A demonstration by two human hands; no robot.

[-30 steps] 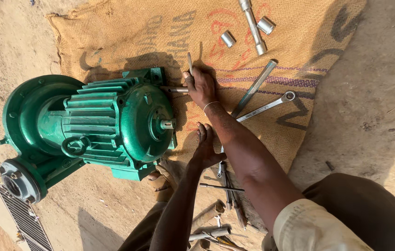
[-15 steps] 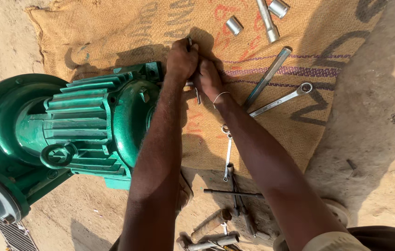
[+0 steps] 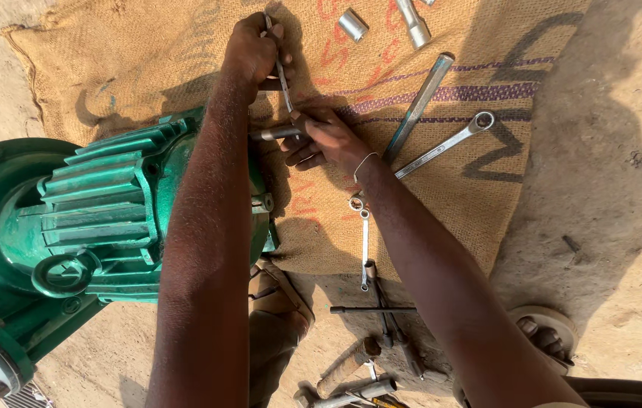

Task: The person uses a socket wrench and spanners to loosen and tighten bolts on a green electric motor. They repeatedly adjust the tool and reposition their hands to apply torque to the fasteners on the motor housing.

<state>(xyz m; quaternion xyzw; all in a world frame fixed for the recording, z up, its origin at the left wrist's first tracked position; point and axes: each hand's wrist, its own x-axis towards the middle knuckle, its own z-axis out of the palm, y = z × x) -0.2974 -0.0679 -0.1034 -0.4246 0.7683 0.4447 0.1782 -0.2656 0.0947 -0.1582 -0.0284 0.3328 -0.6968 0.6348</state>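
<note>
Hands grip a slim metal wrench [image 3: 283, 75]: left hand [image 3: 254, 51] atop, right hand [image 3: 321, 140] steadying its socket [image 3: 274, 133] at the green motor [image 3: 102, 219].

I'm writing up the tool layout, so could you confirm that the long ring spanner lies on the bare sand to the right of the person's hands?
Not quite: in the head view the long ring spanner lies on the burlap sack, not on bare sand. It is indeed to the right of the left hand and right hand.

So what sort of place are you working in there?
Probably an outdoor, makeshift repair spot: a green motor sits on sandy ground, with spanners and sockets spread over a burlap sack.
</note>
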